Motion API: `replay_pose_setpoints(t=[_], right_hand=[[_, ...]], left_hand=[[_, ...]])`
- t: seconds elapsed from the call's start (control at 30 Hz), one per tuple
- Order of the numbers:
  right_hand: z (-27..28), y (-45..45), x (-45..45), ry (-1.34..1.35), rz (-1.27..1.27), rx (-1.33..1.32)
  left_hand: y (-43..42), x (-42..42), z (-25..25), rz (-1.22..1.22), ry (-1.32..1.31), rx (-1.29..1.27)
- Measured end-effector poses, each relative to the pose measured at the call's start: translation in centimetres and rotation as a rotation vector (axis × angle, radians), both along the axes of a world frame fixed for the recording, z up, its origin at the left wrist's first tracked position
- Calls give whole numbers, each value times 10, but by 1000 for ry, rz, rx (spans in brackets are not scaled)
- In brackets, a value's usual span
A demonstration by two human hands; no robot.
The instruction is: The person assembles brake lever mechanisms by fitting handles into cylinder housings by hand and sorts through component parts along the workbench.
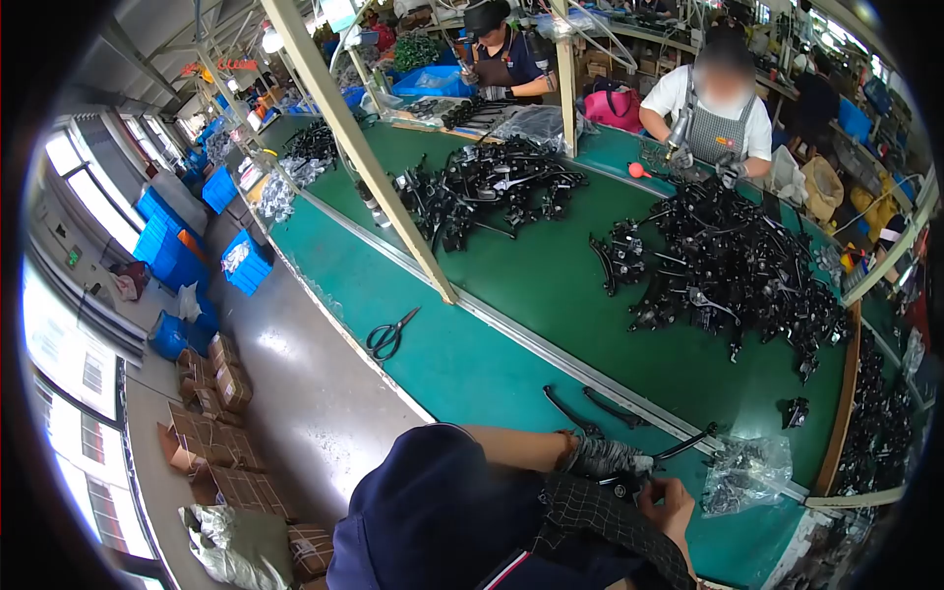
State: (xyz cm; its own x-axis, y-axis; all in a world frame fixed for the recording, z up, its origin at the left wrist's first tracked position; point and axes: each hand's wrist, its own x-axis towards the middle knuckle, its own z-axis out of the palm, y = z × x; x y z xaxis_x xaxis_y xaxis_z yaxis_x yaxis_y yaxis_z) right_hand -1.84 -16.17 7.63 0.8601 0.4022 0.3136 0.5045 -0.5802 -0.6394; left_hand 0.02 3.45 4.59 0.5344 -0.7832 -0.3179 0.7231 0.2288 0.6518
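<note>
Left hand [612, 458] — fingers curled — holds a black lever [686, 443].

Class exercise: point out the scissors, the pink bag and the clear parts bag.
Scissors [397, 327]: head view, near the pivot.
Pink bag [611, 108]: head view, middle of its side.
Clear parts bag [749, 475]: head view, middle of its bulging top surface.

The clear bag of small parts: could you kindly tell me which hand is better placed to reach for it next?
Probably the right hand: its fingertips look nearer the clear bag, and it looks bare, which may help with gripping. The left hand, gloved, seems slightly farther away.
</note>
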Motion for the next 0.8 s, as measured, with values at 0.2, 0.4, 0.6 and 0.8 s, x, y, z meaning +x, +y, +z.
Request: replay_pose_setpoints(t=[0.2, 0.4, 0.6, 0.8], right_hand=[[-7, -2, 5, 62, 127, 12], [-2, -9, 18, 269, 252, 9], [35, -3, 43, -256, 497, -168], [3, -7, 40, 55, 361, 38]], left_hand=[[0, -3, -7, 9, -123, 19], [-9, -1, -25, -17, -164, 119], [-11, 11, -22, -165, -360, 180], [-11, 25, -15, -401, -599, 259]])
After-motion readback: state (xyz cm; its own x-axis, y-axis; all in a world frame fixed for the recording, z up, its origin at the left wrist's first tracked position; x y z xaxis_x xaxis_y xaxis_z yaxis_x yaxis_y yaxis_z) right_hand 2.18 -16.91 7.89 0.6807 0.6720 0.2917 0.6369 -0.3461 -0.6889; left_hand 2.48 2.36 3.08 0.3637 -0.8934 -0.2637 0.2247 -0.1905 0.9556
